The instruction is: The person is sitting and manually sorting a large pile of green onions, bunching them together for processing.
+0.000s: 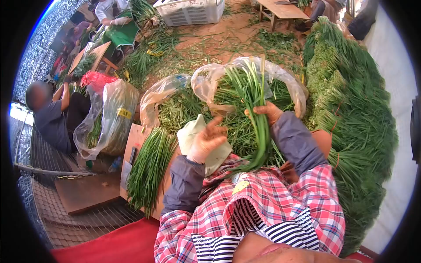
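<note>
My right hand (268, 112) is wrapped round a bunch of chives (258, 101), pale stem ends up and dark green leaves hanging toward my lap. To its left, my left hand (208, 138) is open, fingers apart and slightly blurred, apart from the bunch. A pale cloth or bag (215, 160) lies behind and beside that hand. Below the bunch, loose greens fill a clear plastic bag (298, 98) with its mouth spread. Left of my left forearm, a pile of chives (151, 171) rests on a wooden board (166, 179).
A knife (133, 155) lies on the board's left edge. Another open bag (147, 103) of trimmings stands ahead. A long heap of chives (364, 114) runs along my right. A seated person (52, 118) is at left; a white crate (190, 13) stands at the back.
</note>
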Demonstrator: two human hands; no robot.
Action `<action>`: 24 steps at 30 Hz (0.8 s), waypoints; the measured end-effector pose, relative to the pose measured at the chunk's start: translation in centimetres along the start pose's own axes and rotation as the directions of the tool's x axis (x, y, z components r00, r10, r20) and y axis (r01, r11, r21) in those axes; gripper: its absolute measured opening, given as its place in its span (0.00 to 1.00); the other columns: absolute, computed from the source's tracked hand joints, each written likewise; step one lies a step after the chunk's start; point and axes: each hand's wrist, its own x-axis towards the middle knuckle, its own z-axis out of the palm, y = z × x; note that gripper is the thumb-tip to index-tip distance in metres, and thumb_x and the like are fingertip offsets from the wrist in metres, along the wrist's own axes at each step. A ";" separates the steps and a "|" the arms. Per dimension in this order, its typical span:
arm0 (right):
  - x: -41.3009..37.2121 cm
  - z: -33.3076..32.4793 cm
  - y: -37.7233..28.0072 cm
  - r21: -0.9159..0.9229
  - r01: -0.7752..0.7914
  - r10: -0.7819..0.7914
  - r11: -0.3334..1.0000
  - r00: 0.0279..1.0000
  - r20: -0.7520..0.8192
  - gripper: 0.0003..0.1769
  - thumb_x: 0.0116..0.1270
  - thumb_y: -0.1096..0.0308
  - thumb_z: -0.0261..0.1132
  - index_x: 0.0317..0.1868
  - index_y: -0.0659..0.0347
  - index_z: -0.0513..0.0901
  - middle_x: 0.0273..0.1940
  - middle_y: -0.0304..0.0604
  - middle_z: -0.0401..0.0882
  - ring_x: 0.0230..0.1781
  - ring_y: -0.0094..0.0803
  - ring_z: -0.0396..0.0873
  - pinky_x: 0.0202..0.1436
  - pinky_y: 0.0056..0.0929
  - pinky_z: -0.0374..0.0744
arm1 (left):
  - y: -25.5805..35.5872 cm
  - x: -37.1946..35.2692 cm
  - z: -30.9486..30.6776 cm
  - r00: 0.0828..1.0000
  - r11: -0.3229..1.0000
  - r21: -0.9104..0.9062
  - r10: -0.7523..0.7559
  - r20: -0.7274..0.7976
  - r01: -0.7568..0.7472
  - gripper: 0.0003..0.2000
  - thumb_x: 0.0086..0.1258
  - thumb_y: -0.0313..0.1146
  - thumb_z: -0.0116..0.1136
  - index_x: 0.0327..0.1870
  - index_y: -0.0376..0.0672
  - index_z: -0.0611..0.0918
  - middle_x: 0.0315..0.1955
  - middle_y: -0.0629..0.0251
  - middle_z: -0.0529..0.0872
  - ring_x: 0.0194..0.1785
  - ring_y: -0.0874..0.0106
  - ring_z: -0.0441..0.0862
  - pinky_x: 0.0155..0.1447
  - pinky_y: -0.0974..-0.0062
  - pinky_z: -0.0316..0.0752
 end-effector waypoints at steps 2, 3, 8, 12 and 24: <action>-0.3 -0.4 -1.0 -0.185 -0.138 0.151 0.973 0.987 0.055 0.24 0.48 0.71 0.70 0.47 0.65 0.74 0.36 0.49 0.80 0.29 0.33 0.81 0.28 0.31 0.82 | -0.8 1.5 -0.5 1.000 0.938 -0.347 0.009 -0.030 -0.019 0.38 0.60 0.44 0.59 0.68 0.40 0.54 0.57 0.50 0.68 0.57 0.62 0.70 0.60 0.62 0.65; -0.5 -0.2 -1.1 -0.302 -0.224 0.260 0.927 0.962 0.086 0.25 0.48 0.72 0.70 0.48 0.65 0.74 0.37 0.49 0.81 0.30 0.33 0.81 0.30 0.31 0.82 | -1.7 2.1 -0.7 0.999 0.860 -0.510 0.009 -0.044 -0.030 0.39 0.61 0.48 0.58 0.68 0.41 0.53 0.59 0.48 0.66 0.59 0.60 0.68 0.61 0.59 0.64; -2.9 0.7 6.1 -0.171 -0.450 0.447 0.877 0.893 -0.056 0.35 0.47 0.66 0.73 0.56 0.63 0.69 0.43 0.48 0.79 0.36 0.34 0.80 0.41 0.31 0.80 | -5.1 4.7 2.9 0.999 0.665 -0.747 -0.018 -0.038 -0.017 0.27 0.67 0.47 0.50 0.60 0.36 0.66 0.54 0.56 0.73 0.57 0.61 0.71 0.61 0.62 0.67; -4.1 1.7 6.8 -0.106 -0.069 0.067 0.992 0.997 -0.030 0.34 0.52 0.58 0.72 0.56 0.62 0.69 0.42 0.40 0.77 0.41 0.28 0.76 0.45 0.27 0.76 | -7.2 5.0 3.7 0.973 0.562 -0.826 -0.164 -0.164 -0.045 0.19 0.69 0.38 0.49 0.57 0.39 0.69 0.50 0.59 0.77 0.51 0.65 0.76 0.55 0.64 0.72; -5.3 0.1 8.0 -0.029 -0.190 0.183 0.981 0.970 -0.163 0.23 0.58 0.61 0.66 0.50 0.64 0.73 0.40 0.41 0.79 0.36 0.29 0.79 0.40 0.28 0.79 | -8.5 4.5 3.8 0.991 0.562 -0.825 -0.063 -0.118 -0.063 0.26 0.62 0.35 0.59 0.61 0.45 0.65 0.52 0.62 0.75 0.53 0.66 0.73 0.55 0.61 0.72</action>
